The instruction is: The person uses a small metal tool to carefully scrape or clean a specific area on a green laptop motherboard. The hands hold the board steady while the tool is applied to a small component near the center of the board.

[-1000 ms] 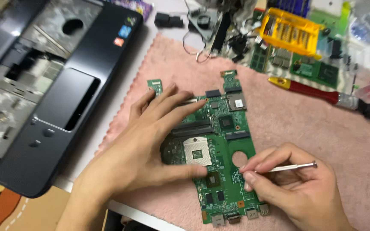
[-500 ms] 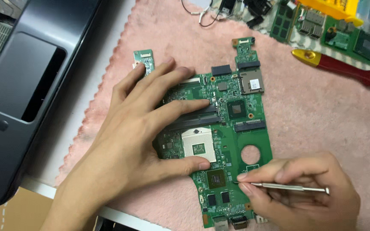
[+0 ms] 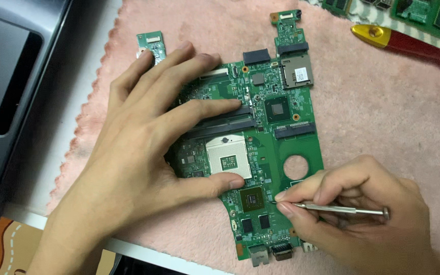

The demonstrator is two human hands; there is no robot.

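- We are pressing our left hand flat on the green circuit board, which is lying at the centre of the frame on a pink fleece mat.
- The left fingers are spreading apart over the board's left half; the thumb is resting just below the square silver socket.
- Our right hand, lower right of the frame, is pinching a thin metal tool; its fingers are closing together on the shaft.
- The tool's tip is touching the board just right of a small black chip, below the round hole.
- A small separate green board is lying at upper left, just beside our left fingertips.
- A red-and-yellow screwdriver handle is lying at upper right, well apart from the hands.
- A dark laptop shell is sitting on the worktop at the left edge.
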